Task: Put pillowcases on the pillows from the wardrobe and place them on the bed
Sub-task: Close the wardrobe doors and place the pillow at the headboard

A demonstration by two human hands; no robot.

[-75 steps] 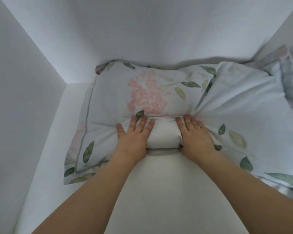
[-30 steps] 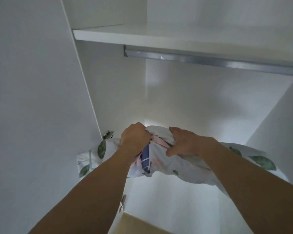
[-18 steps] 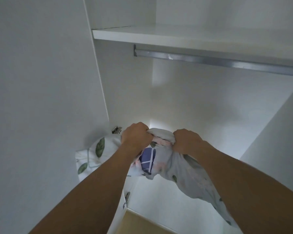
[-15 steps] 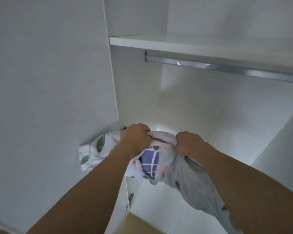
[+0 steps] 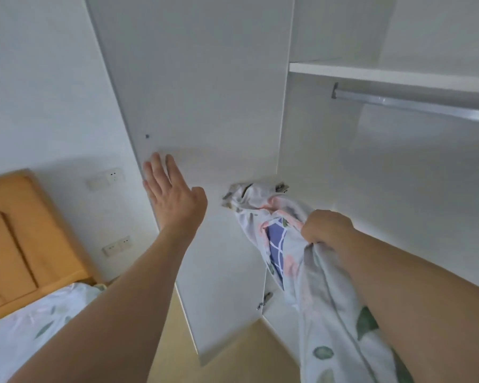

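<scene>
My right hand (image 5: 327, 228) grips a floral pillowcase (image 5: 324, 299), pale with green leaves and pink flowers; a blue checked patch (image 5: 277, 244) shows in its folds. The cloth hangs down from my fist in front of the open white wardrobe (image 5: 371, 175). My left hand (image 5: 174, 194) is empty, fingers spread, palm against or just short of the open wardrobe door (image 5: 205, 120); whether it touches I cannot tell. The bed (image 5: 25, 341) with matching floral bedding lies at the lower left.
Inside the wardrobe a shelf (image 5: 393, 76) sits over a metal hanging rail (image 5: 412, 105). A wooden headboard (image 5: 14, 239) stands against the wall with sockets (image 5: 105, 178). Door hinges (image 5: 264, 299) show on the inner door edge. Wood floor (image 5: 233, 355) lies below.
My left hand has let go of the pillowcase and moved left to the wardrobe door. My view has swung left, bringing the bed and wall into sight. The right hand keeps its grip.
</scene>
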